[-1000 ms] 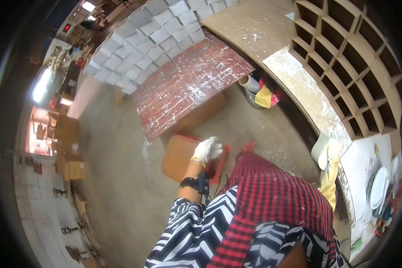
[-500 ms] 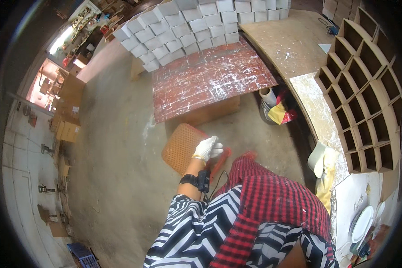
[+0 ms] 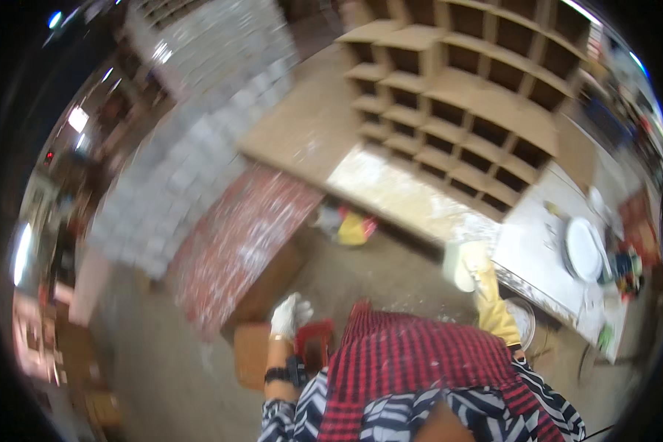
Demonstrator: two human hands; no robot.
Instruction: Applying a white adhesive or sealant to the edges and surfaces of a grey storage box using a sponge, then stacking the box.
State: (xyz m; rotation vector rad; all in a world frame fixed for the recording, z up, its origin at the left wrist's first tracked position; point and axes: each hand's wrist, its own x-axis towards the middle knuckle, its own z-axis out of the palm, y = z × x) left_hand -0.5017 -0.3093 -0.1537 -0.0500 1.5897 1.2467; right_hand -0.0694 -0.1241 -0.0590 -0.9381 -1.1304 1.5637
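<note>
Floor (image 3: 169, 379) dull grey-brown; flat brown seat (image 3: 251, 357), red frame (image 3: 317, 326) just beside.

White boxes (image 3: 188, 184) are standing stacked beyond left hand (image 3: 290, 317); cartons (image 3: 79, 353) are sitting left of it; plate (image 3: 583, 249) is lying right of right hand (image 3: 460, 267).

A workshop, it seems — white-smeared worktop (image 3: 387, 188), scuffed red board (image 3: 247, 239), massed pale boxes (image 3: 173, 180), brown compartmented rack (image 3: 460, 90) — all show it.
</note>
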